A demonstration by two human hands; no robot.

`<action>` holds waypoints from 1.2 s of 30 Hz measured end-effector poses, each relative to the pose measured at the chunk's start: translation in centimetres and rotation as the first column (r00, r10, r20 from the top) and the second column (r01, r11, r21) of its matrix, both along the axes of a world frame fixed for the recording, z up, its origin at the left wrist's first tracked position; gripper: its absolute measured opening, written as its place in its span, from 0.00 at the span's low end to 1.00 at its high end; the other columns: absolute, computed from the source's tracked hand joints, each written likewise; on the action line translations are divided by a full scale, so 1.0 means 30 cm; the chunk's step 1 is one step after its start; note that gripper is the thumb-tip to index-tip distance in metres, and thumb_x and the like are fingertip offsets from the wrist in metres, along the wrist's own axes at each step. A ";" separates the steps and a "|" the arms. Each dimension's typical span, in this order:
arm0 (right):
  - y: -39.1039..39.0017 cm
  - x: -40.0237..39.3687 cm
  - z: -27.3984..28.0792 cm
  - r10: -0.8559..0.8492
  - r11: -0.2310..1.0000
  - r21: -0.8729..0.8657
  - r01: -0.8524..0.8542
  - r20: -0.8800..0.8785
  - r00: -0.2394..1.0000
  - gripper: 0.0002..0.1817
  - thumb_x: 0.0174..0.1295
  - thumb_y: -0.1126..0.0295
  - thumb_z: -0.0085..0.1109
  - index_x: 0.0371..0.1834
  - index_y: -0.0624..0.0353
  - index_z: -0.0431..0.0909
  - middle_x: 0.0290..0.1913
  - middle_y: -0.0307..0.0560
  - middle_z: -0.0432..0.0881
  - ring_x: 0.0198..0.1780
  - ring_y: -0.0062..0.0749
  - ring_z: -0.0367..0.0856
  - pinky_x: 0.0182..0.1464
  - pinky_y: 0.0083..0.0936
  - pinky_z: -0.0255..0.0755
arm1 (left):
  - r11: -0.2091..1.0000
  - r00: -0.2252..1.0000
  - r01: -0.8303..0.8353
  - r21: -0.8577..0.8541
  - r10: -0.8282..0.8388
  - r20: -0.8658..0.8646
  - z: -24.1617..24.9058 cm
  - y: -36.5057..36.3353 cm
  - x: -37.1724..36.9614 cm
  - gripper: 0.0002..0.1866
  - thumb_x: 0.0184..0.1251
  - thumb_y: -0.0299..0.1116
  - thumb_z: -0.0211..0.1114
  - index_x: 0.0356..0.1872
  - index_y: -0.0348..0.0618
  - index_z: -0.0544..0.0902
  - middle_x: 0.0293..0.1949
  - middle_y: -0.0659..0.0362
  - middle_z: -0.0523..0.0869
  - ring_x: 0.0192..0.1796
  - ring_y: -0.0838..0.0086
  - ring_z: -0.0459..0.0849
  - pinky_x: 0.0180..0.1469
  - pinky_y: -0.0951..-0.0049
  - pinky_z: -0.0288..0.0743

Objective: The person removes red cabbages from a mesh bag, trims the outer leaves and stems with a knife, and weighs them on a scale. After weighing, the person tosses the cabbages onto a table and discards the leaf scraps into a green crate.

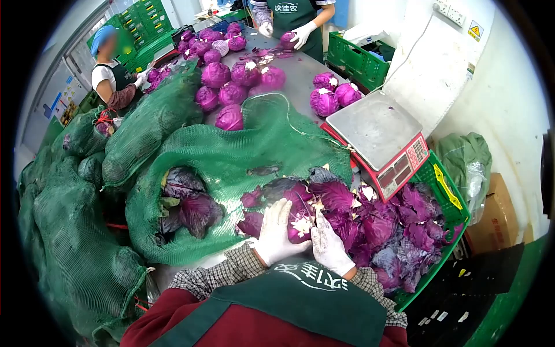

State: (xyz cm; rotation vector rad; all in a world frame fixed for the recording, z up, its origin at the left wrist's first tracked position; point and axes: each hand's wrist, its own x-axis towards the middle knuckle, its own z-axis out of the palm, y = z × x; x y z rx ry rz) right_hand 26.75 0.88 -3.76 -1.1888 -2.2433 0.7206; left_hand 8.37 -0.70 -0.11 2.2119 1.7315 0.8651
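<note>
My left hand (278, 234), in a white glove, grips a red cabbage (297, 232) from its left side. The cabbage's pale cut stem faces up between my hands. Close against its right side is my right hand (330, 246), also gloved, with its fingers closed around what looks like a small thin-bladed knife (307, 209); the handle is hidden. Loose purple leaves (335, 196) lie just beyond my hands. To the left, a dark-leaved cabbage (199, 214) rests in the mouth of a green mesh sack (231, 153).
A red scale (376, 130) stands at right, beside a green crate (430, 292) heaped with leaves. Full mesh sacks (87, 231) pile up at left. Trimmed cabbages (231, 92) sit farther up the table. Two co-workers (113, 75) stand at the far side, one gloved hand (303, 34) on a cabbage.
</note>
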 end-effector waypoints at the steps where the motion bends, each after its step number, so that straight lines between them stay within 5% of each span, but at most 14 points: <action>1: 0.004 -0.003 -0.003 -0.005 1.000 0.017 0.005 0.006 1.000 0.31 0.72 0.63 0.38 0.72 0.72 0.49 0.69 0.72 0.60 0.67 0.56 0.66 0.61 0.36 0.71 | 1.000 1.000 -0.002 0.007 0.002 0.002 -0.003 0.002 0.000 0.57 0.37 0.52 0.78 0.66 0.29 0.59 0.64 0.37 0.64 0.67 0.44 0.63 0.70 0.50 0.56; 7: 0.054 -0.025 0.008 -0.120 0.993 -0.011 0.120 -0.007 0.993 0.26 0.70 0.65 0.42 0.69 0.65 0.59 0.45 0.65 0.81 0.40 0.54 0.84 0.40 0.42 0.79 | 0.999 0.999 -0.046 -0.006 0.046 0.018 -0.016 0.019 0.026 0.56 0.38 0.52 0.77 0.67 0.30 0.59 0.65 0.37 0.63 0.68 0.45 0.61 0.71 0.45 0.51; 11: 0.171 0.015 -0.047 -0.160 0.936 0.319 0.149 0.009 0.987 0.16 0.68 0.69 0.41 0.47 0.67 0.76 0.37 0.61 0.83 0.36 0.50 0.84 0.39 0.39 0.79 | 0.999 0.995 -0.027 0.029 0.024 0.098 -0.029 0.008 0.033 0.55 0.40 0.52 0.76 0.67 0.33 0.58 0.65 0.39 0.63 0.70 0.45 0.59 0.71 0.37 0.45; 14: 0.208 0.053 -0.042 -0.148 0.975 0.183 0.130 0.087 0.985 0.15 0.68 0.70 0.41 0.43 0.68 0.77 0.37 0.61 0.82 0.38 0.50 0.83 0.40 0.40 0.78 | 0.995 0.988 0.063 0.072 -0.072 0.138 -0.070 -0.017 -0.044 0.55 0.37 0.48 0.78 0.67 0.36 0.58 0.65 0.39 0.63 0.69 0.45 0.60 0.71 0.36 0.46; 15: 0.211 0.060 -0.068 -0.122 0.935 0.348 0.071 0.128 0.984 0.14 0.68 0.70 0.43 0.42 0.70 0.78 0.40 0.61 0.82 0.40 0.48 0.82 0.43 0.38 0.78 | 0.993 0.970 0.114 -0.033 -0.104 0.221 -0.053 -0.023 -0.098 0.55 0.40 0.44 0.78 0.69 0.34 0.55 0.67 0.39 0.60 0.71 0.49 0.59 0.73 0.56 0.52; 16: 0.198 0.058 -0.049 -0.133 0.953 0.289 0.092 0.128 0.983 0.14 0.68 0.70 0.43 0.42 0.70 0.78 0.42 0.61 0.82 0.43 0.47 0.82 0.46 0.37 0.77 | 0.983 0.940 0.131 -0.132 -0.081 0.330 -0.056 -0.039 -0.155 0.56 0.41 0.41 0.78 0.71 0.34 0.53 0.69 0.41 0.58 0.73 0.53 0.57 0.73 0.59 0.51; 17: 0.190 0.057 -0.026 -0.143 0.966 0.233 0.110 0.129 0.981 0.14 0.68 0.71 0.44 0.43 0.71 0.78 0.43 0.62 0.82 0.45 0.46 0.82 0.48 0.35 0.77 | 0.962 0.900 0.155 -0.223 -0.045 0.434 -0.060 -0.051 -0.208 0.57 0.43 0.38 0.77 0.73 0.35 0.50 0.71 0.43 0.56 0.74 0.56 0.55 0.74 0.62 0.49; 18: 0.179 0.063 -0.034 -0.154 0.941 0.324 0.098 0.153 0.976 0.15 0.67 0.71 0.45 0.45 0.72 0.77 0.45 0.62 0.82 0.47 0.45 0.81 0.50 0.33 0.77 | 0.914 0.683 0.258 -0.314 0.058 0.728 -0.057 -0.084 -0.242 0.58 0.47 0.33 0.74 0.75 0.36 0.43 0.73 0.46 0.52 0.75 0.60 0.54 0.75 0.63 0.47; 19: 0.169 0.061 -0.038 -0.181 0.942 0.306 0.135 0.127 0.975 0.16 0.68 0.70 0.46 0.47 0.72 0.77 0.47 0.62 0.82 0.49 0.44 0.81 0.52 0.30 0.76 | 0.908 0.628 0.291 -0.302 0.056 0.776 0.004 -0.100 -0.265 0.56 0.52 0.30 0.72 0.76 0.38 0.41 0.75 0.47 0.51 0.76 0.62 0.53 0.74 0.63 0.49; 21: 0.141 0.044 -0.031 -0.210 0.937 0.297 0.181 0.070 0.975 0.15 0.68 0.74 0.47 0.51 0.72 0.76 0.49 0.60 0.82 0.50 0.47 0.82 0.55 0.32 0.76 | 0.912 0.648 0.231 -0.338 0.114 0.753 -0.166 -0.116 -0.385 0.54 0.56 0.29 0.70 0.76 0.39 0.40 0.75 0.46 0.51 0.76 0.63 0.52 0.74 0.63 0.50; 23: 0.110 0.016 0.069 -0.200 0.963 0.189 0.193 0.019 0.980 0.14 0.68 0.73 0.48 0.51 0.72 0.76 0.49 0.58 0.82 0.49 0.45 0.82 0.52 0.30 0.76 | 0.897 0.394 0.179 -0.403 0.310 0.865 -0.066 -0.122 -0.314 0.49 0.59 0.28 0.69 0.75 0.36 0.45 0.71 0.47 0.61 0.71 0.65 0.62 0.72 0.65 0.57; 29: 0.090 -0.009 0.128 -0.173 0.939 0.279 0.200 -0.119 0.978 0.13 0.66 0.71 0.52 0.49 0.65 0.79 0.43 0.55 0.84 0.38 0.45 0.85 0.41 0.31 0.80 | 0.918 0.348 -0.034 -0.395 0.381 0.856 0.034 -0.045 -0.164 0.39 0.55 0.31 0.74 0.66 0.33 0.62 0.58 0.49 0.76 0.58 0.66 0.79 0.61 0.65 0.76; 31: 0.089 -0.002 0.127 -0.186 0.939 0.273 0.210 -0.112 0.976 0.13 0.66 0.71 0.51 0.49 0.65 0.79 0.43 0.55 0.84 0.39 0.45 0.85 0.41 0.31 0.80 | 0.839 0.315 0.112 -0.532 0.478 0.820 -0.060 -0.019 -0.273 0.34 0.60 0.33 0.70 0.66 0.36 0.66 0.59 0.50 0.76 0.61 0.65 0.76 0.62 0.62 0.74; 36: 0.089 0.040 0.242 -0.288 0.945 0.113 0.308 -0.165 0.943 0.15 0.70 0.69 0.46 0.50 0.68 0.77 0.45 0.63 0.82 0.44 0.52 0.83 0.49 0.35 0.78 | 0.756 -0.359 0.500 -0.423 0.626 0.692 0.019 -0.028 -0.338 0.29 0.67 0.51 0.53 0.64 0.43 0.71 0.64 0.47 0.73 0.63 0.52 0.74 0.64 0.43 0.68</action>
